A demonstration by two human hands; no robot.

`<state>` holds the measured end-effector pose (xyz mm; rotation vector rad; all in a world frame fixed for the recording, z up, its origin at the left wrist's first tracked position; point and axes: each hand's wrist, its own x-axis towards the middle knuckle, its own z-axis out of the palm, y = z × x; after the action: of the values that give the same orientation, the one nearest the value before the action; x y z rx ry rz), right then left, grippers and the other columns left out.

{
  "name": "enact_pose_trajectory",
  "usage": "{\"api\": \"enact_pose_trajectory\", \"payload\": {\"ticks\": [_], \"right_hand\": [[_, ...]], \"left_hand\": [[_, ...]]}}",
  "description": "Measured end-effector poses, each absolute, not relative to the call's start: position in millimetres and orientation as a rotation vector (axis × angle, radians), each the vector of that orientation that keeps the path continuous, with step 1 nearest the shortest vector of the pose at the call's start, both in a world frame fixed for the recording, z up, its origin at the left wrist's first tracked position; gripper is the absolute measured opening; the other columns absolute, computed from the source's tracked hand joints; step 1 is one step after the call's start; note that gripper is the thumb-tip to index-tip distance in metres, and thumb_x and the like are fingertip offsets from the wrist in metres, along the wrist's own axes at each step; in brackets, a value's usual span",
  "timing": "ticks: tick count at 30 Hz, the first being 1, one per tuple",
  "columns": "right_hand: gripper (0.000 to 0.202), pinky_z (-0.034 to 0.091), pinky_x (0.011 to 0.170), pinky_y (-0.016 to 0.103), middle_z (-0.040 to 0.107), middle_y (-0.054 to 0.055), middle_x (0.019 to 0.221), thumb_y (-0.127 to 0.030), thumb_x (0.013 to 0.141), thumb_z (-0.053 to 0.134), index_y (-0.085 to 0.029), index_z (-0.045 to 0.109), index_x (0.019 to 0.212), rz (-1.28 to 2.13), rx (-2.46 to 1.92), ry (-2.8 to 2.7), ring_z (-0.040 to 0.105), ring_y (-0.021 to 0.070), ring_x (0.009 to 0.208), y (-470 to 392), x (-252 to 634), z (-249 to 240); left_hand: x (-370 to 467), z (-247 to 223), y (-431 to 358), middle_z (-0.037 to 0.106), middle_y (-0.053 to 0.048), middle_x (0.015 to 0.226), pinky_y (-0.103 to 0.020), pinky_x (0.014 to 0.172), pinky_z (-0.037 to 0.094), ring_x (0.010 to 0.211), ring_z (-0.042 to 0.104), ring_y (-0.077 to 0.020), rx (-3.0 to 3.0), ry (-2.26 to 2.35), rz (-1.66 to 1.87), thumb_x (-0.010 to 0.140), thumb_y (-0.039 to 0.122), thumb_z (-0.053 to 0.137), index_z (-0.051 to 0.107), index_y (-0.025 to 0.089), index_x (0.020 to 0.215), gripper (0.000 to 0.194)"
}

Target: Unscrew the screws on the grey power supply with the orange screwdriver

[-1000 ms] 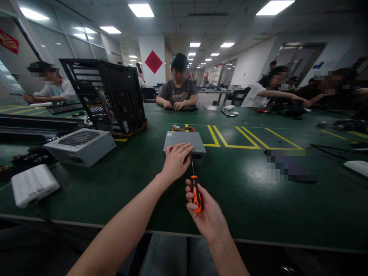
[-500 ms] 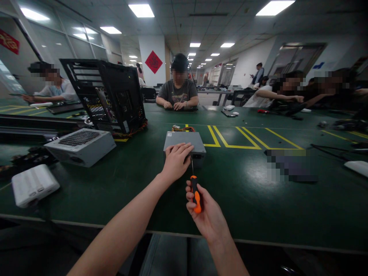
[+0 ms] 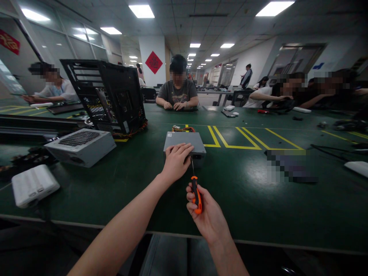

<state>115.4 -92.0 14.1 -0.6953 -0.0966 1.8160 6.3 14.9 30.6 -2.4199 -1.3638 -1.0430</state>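
A grey metal computer power supply (image 3: 182, 138) sits on the green table in front of me, its wires bunched behind it. My left hand (image 3: 177, 159) lies over its top with the fingers stretched out flat, the thumb side down at the near face. In my right hand (image 3: 205, 211) is a screwdriver (image 3: 196, 196) with an orange and black handle, the fingers wrapped round it. Its thin shaft points away from me and up to the near face of the power supply, beside a dark socket. My left hand partly covers the tip, so the screw there cannot be made out.
To the left are a second power supply (image 3: 83, 145), a black computer case (image 3: 106, 96) and a white power bank (image 3: 35, 185). A blurred dark flat item (image 3: 290, 166) lies on the right of the green table (image 3: 244, 207). Several people sit around it, one (image 3: 178, 92) opposite me.
The screwdriver handle has turned slightly in my right hand. My left hand and the power supply have stayed in place. Far off, a standing person has shifted left.
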Motion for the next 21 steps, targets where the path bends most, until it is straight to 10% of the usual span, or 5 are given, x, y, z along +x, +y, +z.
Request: {"api": "enact_pose_trajectory", "payload": {"ticks": [21], "right_hand": [[0.022,0.037,0.038,0.013,0.059,0.006,0.072,-0.018,0.088,0.043,-0.007,0.06,0.094,1.89,-0.632,-0.078,0.053,0.0062,0.056,-92.5,118.7,15.0]], "left_hand": [[6.0,33.6,12.7,0.052,-0.001,0.129,-0.04,0.097,0.025,0.119,0.042,-0.0194,-2.441,-1.371,-1.04,0.085,0.02,0.045,0.05,0.028,0.121,0.037]]}}
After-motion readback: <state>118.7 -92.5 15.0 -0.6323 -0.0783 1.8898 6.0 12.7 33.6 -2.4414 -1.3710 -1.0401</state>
